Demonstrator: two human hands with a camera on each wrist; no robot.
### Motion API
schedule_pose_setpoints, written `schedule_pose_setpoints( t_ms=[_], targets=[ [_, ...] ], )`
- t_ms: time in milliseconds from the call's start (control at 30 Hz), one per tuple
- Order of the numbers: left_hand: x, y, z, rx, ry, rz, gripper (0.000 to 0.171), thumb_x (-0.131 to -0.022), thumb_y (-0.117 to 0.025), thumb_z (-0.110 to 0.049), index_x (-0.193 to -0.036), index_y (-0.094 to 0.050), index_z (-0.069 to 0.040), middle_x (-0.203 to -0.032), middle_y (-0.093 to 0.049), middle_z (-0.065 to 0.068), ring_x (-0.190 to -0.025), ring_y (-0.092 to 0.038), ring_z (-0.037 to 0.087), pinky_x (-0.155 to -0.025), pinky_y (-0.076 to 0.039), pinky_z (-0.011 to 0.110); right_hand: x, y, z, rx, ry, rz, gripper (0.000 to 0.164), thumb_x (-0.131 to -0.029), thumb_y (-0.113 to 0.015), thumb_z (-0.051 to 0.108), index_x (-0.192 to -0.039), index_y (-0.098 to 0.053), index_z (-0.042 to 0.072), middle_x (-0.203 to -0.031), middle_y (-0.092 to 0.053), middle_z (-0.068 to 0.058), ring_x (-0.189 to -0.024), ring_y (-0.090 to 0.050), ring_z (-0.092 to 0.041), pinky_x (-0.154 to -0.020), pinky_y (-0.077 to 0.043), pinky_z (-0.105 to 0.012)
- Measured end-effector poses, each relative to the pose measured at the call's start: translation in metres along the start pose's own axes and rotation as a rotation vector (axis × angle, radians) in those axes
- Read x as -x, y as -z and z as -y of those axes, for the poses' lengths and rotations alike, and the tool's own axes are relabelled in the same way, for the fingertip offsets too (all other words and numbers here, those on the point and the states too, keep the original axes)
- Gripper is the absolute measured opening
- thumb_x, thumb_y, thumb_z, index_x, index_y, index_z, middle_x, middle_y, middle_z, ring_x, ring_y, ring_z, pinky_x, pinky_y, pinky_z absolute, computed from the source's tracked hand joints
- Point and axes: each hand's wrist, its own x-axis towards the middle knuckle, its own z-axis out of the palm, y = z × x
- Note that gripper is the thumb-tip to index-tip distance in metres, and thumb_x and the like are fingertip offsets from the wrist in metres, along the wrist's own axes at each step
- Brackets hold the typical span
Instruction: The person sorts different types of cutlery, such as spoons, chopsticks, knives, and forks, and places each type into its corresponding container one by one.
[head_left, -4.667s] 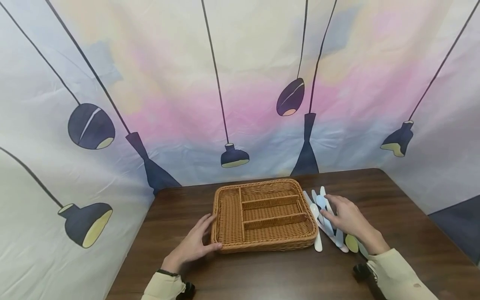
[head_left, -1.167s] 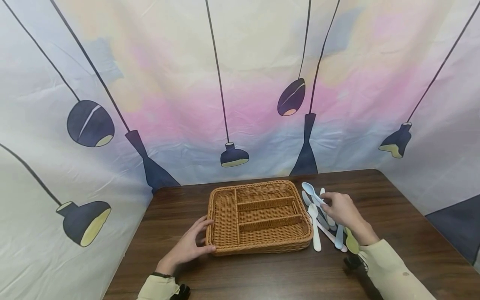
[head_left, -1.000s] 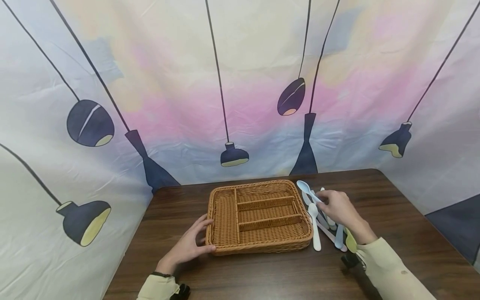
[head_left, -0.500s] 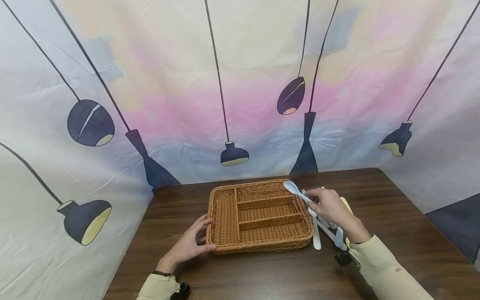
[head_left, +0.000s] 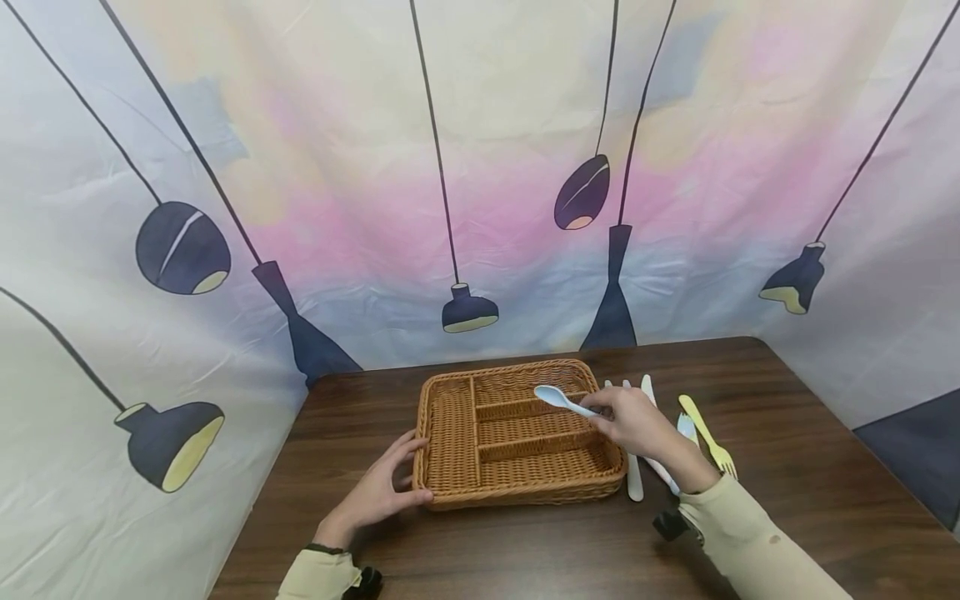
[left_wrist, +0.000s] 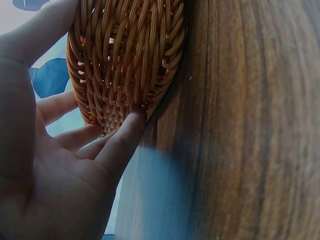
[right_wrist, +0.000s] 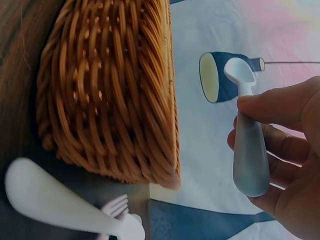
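Note:
A light blue spoon (head_left: 552,395) is pinched by its handle between the thumb and fingers of my right hand (head_left: 637,421). Its bowl points left above the right-hand part of a wicker cutlery basket (head_left: 454,495). In the right wrist view the spoon (right_wrist: 251,160) is raised beside the basket's outer wall (right_wrist: 107,85). At the basket's near left corner, my left hand (head_left: 382,483) holds on with the thumb in front and the fingers at the left side. The left wrist view shows its fingers (left_wrist: 127,137) against the woven wall.
Right of the basket lie several loose pieces of cutlery, partly hidden by my right hand: a yellow fork (head_left: 707,437), a blue fork (head_left: 686,427) and a white handle (head_left: 635,479). The basket has several divided compartments. A printed cloth (head_left: 517,250) hangs behind the wooden table (head_left: 525,550).
My right hand has taken the light blue spoon from the cutlery pile and carried it left over the basket. The basket and left hand shifted slightly left earlier, then stayed put.

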Motion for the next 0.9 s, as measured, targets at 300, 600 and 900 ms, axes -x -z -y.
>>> schedule_pose_setpoints(
  t_ms=[300,600,900],
  targets=[
    [0.001,0.000,-0.001,0.005,0.008,-0.008,0.085,-0.079,-0.082,-0.029,-0.148,-0.037,-0.008,-0.162,-0.012,0.013,-0.139,-0.034,0.040,-0.102,-0.050,0.037,0.000,-0.013,0.007,0.029,0.119,0.034,0.021,-0.084,-0.076,0.008,-0.102,-0.076,0.017,-0.093,-0.073,0.001,-0.080,-0.063,-0.012,-0.061,-0.048,-0.022],
    [0.001,-0.001,-0.001,0.001,0.004,-0.006,0.086,-0.079,-0.082,-0.030,-0.149,-0.037,-0.008,-0.162,-0.011,0.013,-0.140,-0.033,0.041,-0.102,-0.050,0.037,0.003,-0.021,0.014,0.026,0.141,0.098,0.020,-0.085,-0.074,0.010,-0.104,-0.076,0.018,-0.094,-0.071,0.005,-0.082,-0.064,-0.010,-0.063,-0.051,-0.023],
    [0.001,-0.002,0.003,-0.011,-0.012,-0.024,0.084,-0.078,-0.083,-0.031,-0.147,-0.040,-0.009,-0.161,-0.015,0.013,-0.137,-0.037,0.041,-0.099,-0.053,0.033,0.005,-0.027,0.014,0.032,0.201,0.161,0.022,-0.086,-0.072,0.010,-0.108,-0.075,0.013,-0.103,-0.072,0.001,-0.093,-0.067,-0.017,-0.079,-0.058,-0.035]
  ],
)
